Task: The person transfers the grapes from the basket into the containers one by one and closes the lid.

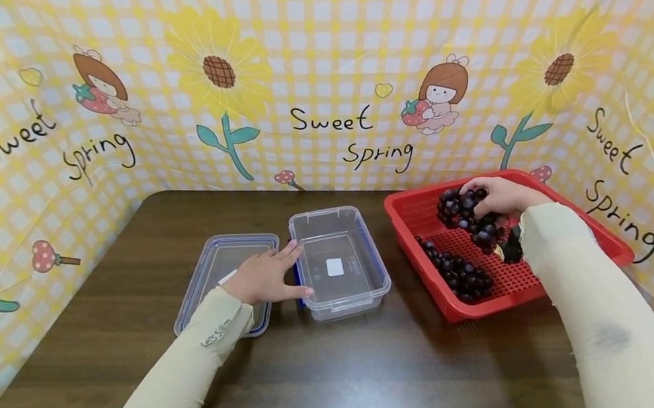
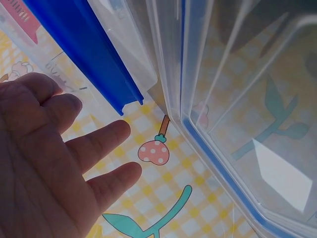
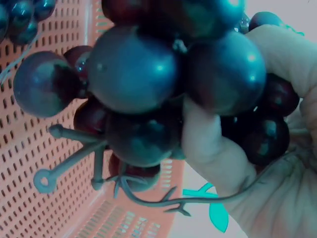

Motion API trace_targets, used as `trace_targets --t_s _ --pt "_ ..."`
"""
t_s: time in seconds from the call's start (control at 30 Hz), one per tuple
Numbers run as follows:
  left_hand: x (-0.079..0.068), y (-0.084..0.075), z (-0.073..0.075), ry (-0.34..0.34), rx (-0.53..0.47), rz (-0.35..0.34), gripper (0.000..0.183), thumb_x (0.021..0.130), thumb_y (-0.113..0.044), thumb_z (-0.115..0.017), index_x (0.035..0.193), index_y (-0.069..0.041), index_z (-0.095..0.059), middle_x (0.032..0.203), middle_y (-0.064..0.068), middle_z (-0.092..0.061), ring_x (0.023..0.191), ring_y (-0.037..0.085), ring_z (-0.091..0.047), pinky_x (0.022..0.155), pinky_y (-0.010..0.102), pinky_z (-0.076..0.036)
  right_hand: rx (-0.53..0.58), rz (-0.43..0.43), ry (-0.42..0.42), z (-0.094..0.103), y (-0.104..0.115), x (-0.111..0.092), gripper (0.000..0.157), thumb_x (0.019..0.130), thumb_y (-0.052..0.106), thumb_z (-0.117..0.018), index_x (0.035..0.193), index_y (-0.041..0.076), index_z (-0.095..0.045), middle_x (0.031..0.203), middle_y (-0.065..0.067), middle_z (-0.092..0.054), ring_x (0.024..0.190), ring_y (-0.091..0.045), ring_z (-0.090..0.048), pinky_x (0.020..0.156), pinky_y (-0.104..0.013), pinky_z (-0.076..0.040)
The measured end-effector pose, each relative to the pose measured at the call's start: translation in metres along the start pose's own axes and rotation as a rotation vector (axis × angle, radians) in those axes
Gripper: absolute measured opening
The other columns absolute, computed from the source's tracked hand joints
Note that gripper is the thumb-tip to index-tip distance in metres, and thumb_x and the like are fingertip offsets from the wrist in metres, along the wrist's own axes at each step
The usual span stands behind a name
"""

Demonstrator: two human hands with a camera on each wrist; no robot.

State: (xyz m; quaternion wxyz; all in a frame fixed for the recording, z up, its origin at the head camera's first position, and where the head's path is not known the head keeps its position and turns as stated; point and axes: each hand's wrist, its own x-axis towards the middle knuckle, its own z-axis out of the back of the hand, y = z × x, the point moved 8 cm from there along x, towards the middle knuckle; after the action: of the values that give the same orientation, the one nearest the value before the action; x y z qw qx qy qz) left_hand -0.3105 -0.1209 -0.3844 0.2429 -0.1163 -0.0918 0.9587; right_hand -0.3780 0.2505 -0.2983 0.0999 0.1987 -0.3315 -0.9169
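A bunch of dark grapes point(image 1: 464, 208) is gripped by my right hand point(image 1: 502, 195) over the red basket point(image 1: 464, 312). In the right wrist view the thumb and fingers curl round the grapes point(image 3: 133, 69), and a bare stem point(image 3: 163, 201) trails below them. A second bunch of dark grapes point(image 1: 463, 274) lies in the basket's near left part. My left hand point(image 1: 269, 276) spreads its fingers at the left side of a clear plastic box point(image 1: 346, 302) with a white label inside. Its fingertips are right at the box's blue-edged rim. The left palm holds nothing.
Left of the box, a clear lid point(image 1: 205, 270) with a blue seal lies on the brown wooden table point(image 1: 345, 375), partly under my left wrist. A checked yellow cloth point(image 1: 311, 53) hangs behind and at both sides. Beside my right wrist, a small black object point(image 1: 511, 248) shows in the basket.
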Motion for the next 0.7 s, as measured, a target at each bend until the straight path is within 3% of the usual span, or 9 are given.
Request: trace_targets --t_s 0.27,0.43,0.7 --pt "0.001 0.001 -0.002 0.011 0.028 0.009 0.095 0.085 -0.069 -0.051 0.152 -0.007 -0.023 0.158 0.012 -0.017 0.133 0.049 -0.031 0.107 0.061 -0.024 0.093 -0.029 -0.046 -0.001 0.016 0.002 0.053 0.087 -0.003 -0.055 0.137 -0.003 -0.036 0.127 -0.032 -0.034 0.064 -0.016 -0.048 0.052 -0.031 -0.050" --pt "0.001 -0.001 -0.001 0.004 0.055 0.011 0.095 0.085 -0.069 -0.050 0.152 -0.007 -0.025 0.157 0.013 -0.018 0.131 0.051 -0.034 0.105 0.063 -0.025 0.067 -0.029 -0.085 -0.006 0.031 0.004 0.051 0.087 -0.004 -0.056 0.134 -0.003 -0.037 0.134 -0.034 -0.026 0.060 -0.019 -0.045 0.048 -0.031 -0.047" --pt "0.000 -0.001 -0.002 -0.025 0.087 0.012 0.093 0.085 -0.069 -0.049 0.151 -0.008 -0.027 0.157 0.013 -0.021 0.134 0.049 -0.029 0.104 0.064 -0.024 0.027 -0.020 -0.111 -0.016 0.062 0.009 0.053 0.085 -0.005 -0.057 0.135 0.001 -0.040 0.142 -0.031 -0.025 0.072 -0.024 -0.049 0.051 -0.034 -0.051"
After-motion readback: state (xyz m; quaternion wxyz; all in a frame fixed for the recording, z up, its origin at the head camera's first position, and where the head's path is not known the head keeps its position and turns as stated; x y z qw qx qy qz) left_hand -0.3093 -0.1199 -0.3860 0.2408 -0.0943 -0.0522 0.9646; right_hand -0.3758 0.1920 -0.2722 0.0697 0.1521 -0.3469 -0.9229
